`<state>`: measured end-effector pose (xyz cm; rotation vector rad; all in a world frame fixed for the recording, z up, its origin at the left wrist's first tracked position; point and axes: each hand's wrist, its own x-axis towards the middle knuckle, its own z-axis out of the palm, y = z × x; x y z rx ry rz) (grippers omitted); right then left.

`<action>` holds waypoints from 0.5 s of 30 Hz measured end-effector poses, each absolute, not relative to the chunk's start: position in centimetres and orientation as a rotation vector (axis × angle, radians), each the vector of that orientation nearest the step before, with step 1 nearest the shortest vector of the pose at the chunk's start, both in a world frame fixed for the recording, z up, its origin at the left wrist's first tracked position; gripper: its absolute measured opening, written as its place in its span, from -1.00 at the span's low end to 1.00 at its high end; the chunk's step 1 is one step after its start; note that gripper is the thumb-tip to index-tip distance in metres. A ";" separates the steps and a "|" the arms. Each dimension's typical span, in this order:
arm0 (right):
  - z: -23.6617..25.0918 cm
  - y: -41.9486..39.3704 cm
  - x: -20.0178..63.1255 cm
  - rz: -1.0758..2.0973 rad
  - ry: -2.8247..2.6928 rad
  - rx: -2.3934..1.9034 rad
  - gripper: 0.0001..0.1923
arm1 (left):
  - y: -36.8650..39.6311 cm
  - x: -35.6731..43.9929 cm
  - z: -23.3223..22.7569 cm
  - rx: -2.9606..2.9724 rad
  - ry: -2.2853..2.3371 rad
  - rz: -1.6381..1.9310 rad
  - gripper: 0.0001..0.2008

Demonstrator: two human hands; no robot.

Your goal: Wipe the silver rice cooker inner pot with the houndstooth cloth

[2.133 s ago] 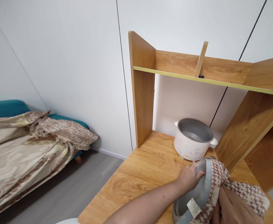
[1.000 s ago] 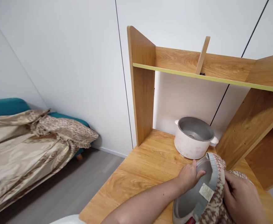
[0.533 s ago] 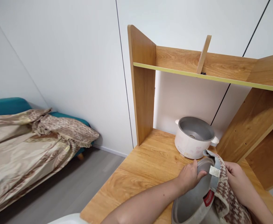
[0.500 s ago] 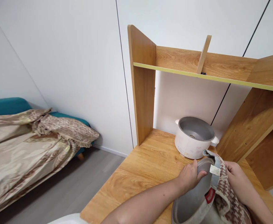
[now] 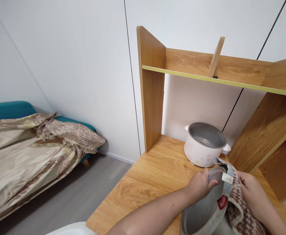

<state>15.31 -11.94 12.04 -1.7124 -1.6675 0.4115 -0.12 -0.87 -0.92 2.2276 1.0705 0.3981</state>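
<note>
Fingers (image 5: 210, 183) of the left hand (image 5: 200, 186) grip the tilted pot (image 5: 201, 212); right hand (image 5: 251, 195) presses a cloth (image 5: 235, 209). Pot may slip off the table (image 5: 145, 182).

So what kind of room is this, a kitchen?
More likely a lived-in room at home: a teal sofa under a patterned throw, a wooden desk with shelving, and a white cooker base standing on it.
</note>
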 end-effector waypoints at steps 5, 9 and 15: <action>11.2 -13.5 14.9 -0.042 -1.791 -1.784 -0.52 | -0.8 0.0 -1.1 2.233 1.089 0.424 -0.32; 9.9 -14.8 14.6 -0.400 -1.929 -1.737 -0.62 | -0.8 -0.1 -0.5 2.226 1.113 0.393 -0.35; 8.4 -16.6 11.4 -0.749 -1.829 -1.758 -0.64 | -0.6 -0.1 -0.3 2.200 1.192 0.390 -0.47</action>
